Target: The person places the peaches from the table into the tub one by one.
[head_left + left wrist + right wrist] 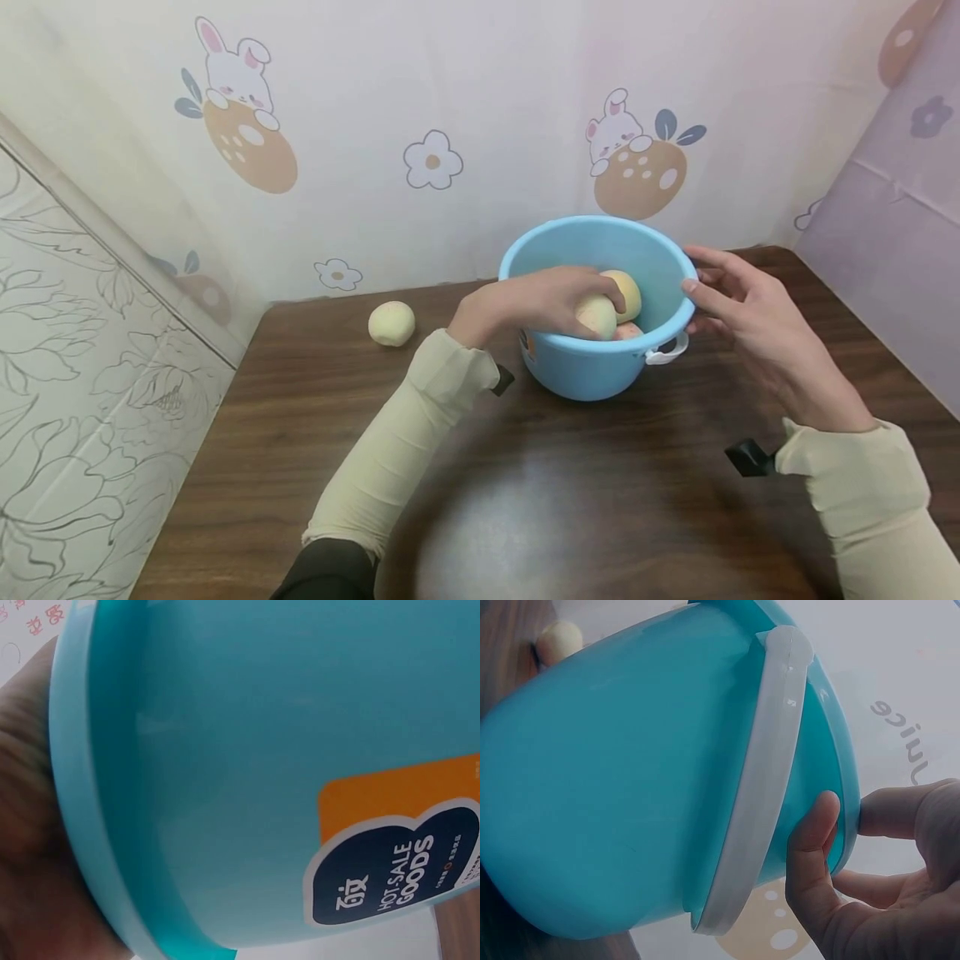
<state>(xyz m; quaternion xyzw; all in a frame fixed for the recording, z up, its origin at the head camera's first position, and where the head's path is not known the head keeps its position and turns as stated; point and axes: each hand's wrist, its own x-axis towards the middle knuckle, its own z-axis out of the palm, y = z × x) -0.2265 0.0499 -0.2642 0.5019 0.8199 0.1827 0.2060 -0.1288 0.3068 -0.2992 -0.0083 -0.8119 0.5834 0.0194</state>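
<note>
A light blue bucket with a white handle stands upright toward the back of the table. Over its near left rim reaches my left hand, fingers curled round a pale yellow-green ball, fruit-like in look. Beside that ball, inside the bucket, lie a yellow ball and a pinkish one, partly hidden. My right hand pinches the bucket's right rim; the right wrist view shows its thumb and fingers on the rim's two sides. In the left wrist view the bucket wall covers the held ball.
A similar pale ball sits on the dark wooden table, left of the bucket. Behind the table hangs a patterned curtain with rabbits and flowers. A white floral panel borders the left edge.
</note>
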